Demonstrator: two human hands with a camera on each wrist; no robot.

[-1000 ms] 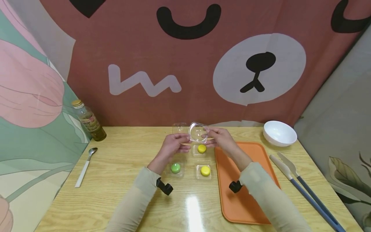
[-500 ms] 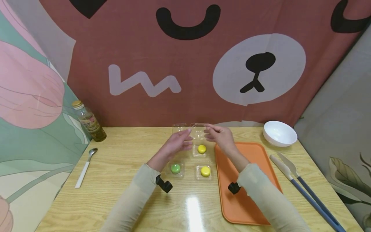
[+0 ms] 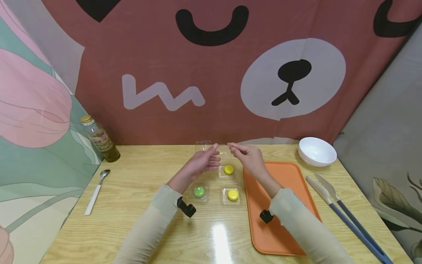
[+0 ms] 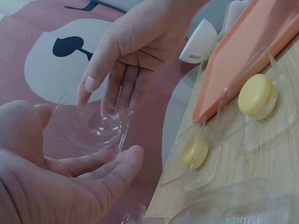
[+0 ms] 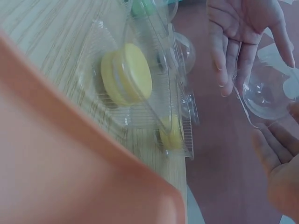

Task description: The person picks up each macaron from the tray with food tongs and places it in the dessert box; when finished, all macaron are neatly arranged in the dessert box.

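Observation:
A clear domed plastic lid (image 3: 224, 151) is held up between both hands, above the far part of the table. My left hand (image 3: 202, 162) holds its left edge, with the thumb on one side and the fingers on the other, as the left wrist view shows. My right hand (image 3: 248, 156) pinches the opposite edge between thumb and fingers. Below lie a yellow macaron (image 3: 229, 169) and a nearer yellow macaron (image 3: 233, 195), each in a clear plastic tray. A green macaron (image 3: 199, 192) sits in another clear tray to the left.
An orange tray (image 3: 280, 234) lies under the right forearm. A white bowl (image 3: 318, 151) and tongs (image 3: 349, 220) are at the right. At the left stand an oil bottle (image 3: 103, 141) and a spoon (image 3: 97, 192) lying flat. Another clear plastic piece (image 3: 203, 146) is at the far edge.
The lid has turned from facing me to nearly flat, and it is now hard to see. The left thumb has lifted and the right hand has shifted slightly. The macarons have not moved.

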